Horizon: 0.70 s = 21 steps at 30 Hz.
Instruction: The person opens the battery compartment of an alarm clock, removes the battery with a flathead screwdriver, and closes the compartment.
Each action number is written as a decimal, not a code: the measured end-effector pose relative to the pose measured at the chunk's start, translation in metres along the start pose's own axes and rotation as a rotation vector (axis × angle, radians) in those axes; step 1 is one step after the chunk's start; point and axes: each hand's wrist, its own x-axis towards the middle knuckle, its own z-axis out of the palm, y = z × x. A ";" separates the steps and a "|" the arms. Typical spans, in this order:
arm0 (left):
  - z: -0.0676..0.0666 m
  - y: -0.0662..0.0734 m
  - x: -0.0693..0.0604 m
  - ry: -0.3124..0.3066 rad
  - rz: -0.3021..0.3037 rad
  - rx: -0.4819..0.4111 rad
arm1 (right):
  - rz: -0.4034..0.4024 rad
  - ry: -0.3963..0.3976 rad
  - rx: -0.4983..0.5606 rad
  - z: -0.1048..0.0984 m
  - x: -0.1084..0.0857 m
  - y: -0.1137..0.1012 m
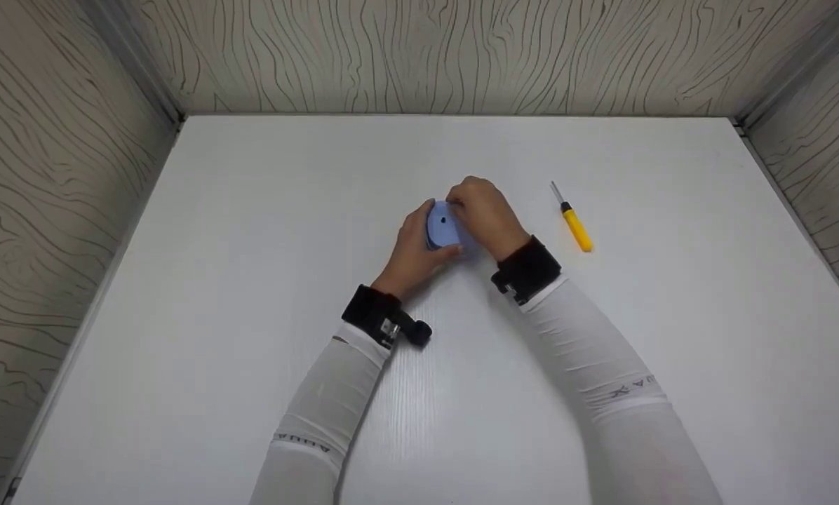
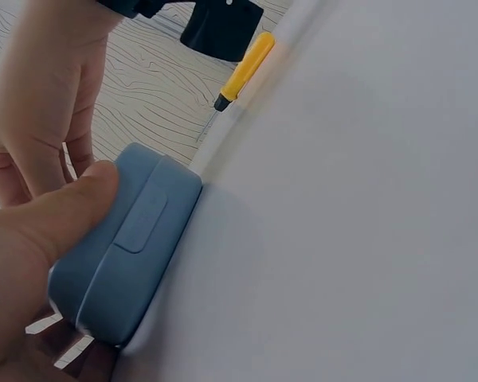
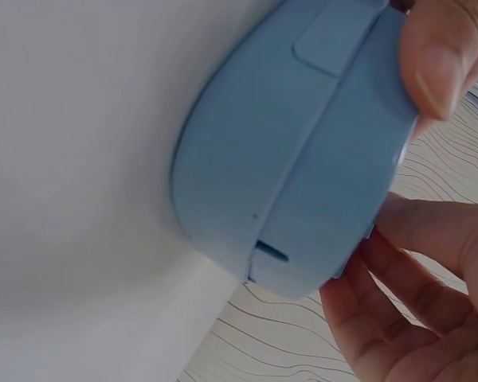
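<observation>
A rounded blue case (image 1: 442, 228) (image 2: 147, 231) (image 3: 295, 159) rests on the white table, with a small dark spot on its top. The left hand (image 1: 417, 247) (image 2: 40, 255) (image 3: 450, 60) grips it round the sides, thumb on the near side. At its far right edge, the right hand (image 1: 486, 216) (image 2: 52, 95) (image 3: 422, 294) has curled fingers and thumb on the top face, pinching at a small raised part largely hidden by the fingertips. A seam and a narrow dark slot show on the case's side in the right wrist view.
Right of the hands, a screwdriver with a yellow handle (image 1: 577, 230) (image 2: 248, 65) lies on the white table (image 1: 265, 210), its shaft pointing away. Wood-patterned panels (image 1: 419, 56) stand behind the table and at both sides. Both wrists carry black straps.
</observation>
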 end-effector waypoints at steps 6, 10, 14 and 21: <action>0.000 0.000 0.000 -0.006 -0.014 -0.002 | -0.013 0.011 0.014 0.000 0.001 0.000; 0.001 -0.001 0.001 -0.006 -0.010 -0.002 | -0.012 0.011 0.021 0.000 0.000 0.000; 0.001 -0.002 0.001 -0.002 -0.002 -0.011 | -0.018 0.014 0.021 0.000 0.000 -0.001; 0.001 -0.002 0.001 0.000 -0.012 -0.016 | -0.036 0.011 0.017 -0.001 0.000 0.000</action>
